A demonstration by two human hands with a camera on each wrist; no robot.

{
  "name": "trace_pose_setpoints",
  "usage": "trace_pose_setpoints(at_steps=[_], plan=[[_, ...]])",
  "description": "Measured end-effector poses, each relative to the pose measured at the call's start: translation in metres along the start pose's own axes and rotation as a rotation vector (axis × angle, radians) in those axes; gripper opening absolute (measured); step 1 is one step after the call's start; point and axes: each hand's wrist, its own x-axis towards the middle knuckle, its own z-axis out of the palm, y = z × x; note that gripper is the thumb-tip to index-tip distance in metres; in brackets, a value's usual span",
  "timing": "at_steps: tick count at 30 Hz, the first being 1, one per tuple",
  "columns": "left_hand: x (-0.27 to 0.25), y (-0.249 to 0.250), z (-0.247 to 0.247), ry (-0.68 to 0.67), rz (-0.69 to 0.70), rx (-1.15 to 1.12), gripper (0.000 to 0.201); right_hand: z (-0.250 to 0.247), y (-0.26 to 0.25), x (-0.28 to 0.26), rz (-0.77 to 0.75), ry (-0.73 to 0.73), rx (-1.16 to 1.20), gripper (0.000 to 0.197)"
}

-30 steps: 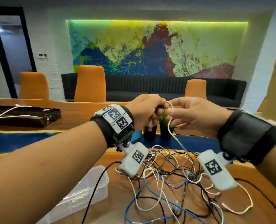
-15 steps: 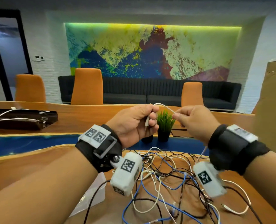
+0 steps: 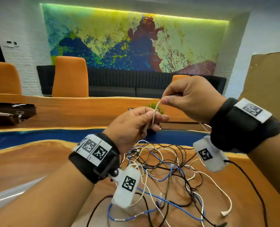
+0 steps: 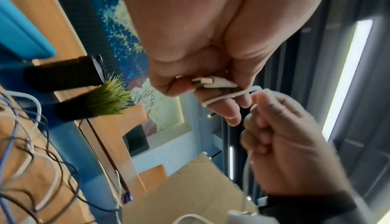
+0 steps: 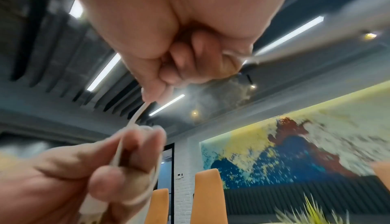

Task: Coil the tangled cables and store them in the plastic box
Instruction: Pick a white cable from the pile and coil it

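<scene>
The white cable (image 3: 154, 115) is up in the middle of the frame, held off the table between my two hands. My left hand (image 3: 132, 126) has its fingers curled round it, the white plug end (image 4: 213, 82) tucked against my palm and a turn of cord looped over two fingers (image 4: 226, 109). My right hand (image 3: 191, 97), just above and to the right, pinches the same cord between thumb and forefinger, the other fingers folded in. From that pinch the cord runs down past my right wrist toward the heap. Below, centre and lower right, the tangled cables (image 3: 167, 174) lie spread on the wooden table (image 3: 29, 163): white, black and blue strands crossing over each other. Lower left edge, a sliver of the plastic box (image 3: 6, 195) shows, mostly hidden by my forearm. Behind my left hand, a small green plant (image 3: 152, 106). Farther back, orange chairs (image 3: 70, 77), a dark sofa (image 3: 123, 86), and a bright mural (image 3: 132, 43) across the top.
</scene>
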Motion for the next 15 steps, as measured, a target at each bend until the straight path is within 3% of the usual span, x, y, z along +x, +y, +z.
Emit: trace_pose_setpoints(at_steps=[4, 10, 12, 15], plan=[[0.001, 0.011, -0.001, -0.078, -0.037, -0.179, 0.019, 0.020, 0.020, -0.005, 0.142, 0.081, 0.150, 0.013], [0.001, 0.012, -0.006, -0.013, 0.119, -0.308, 0.030, 0.063, 0.026, -0.024, 0.130, -0.144, 0.219, 0.015], [0.004, 0.007, -0.009, 0.040, 0.209, -0.202, 0.025, 0.059, 0.023, -0.024, 0.063, -0.233, 0.064, 0.015], [0.010, -0.003, -0.014, 0.064, 0.340, 0.142, 0.020, 0.043, 0.012, -0.020, -0.067, -0.266, -0.118, 0.020]])
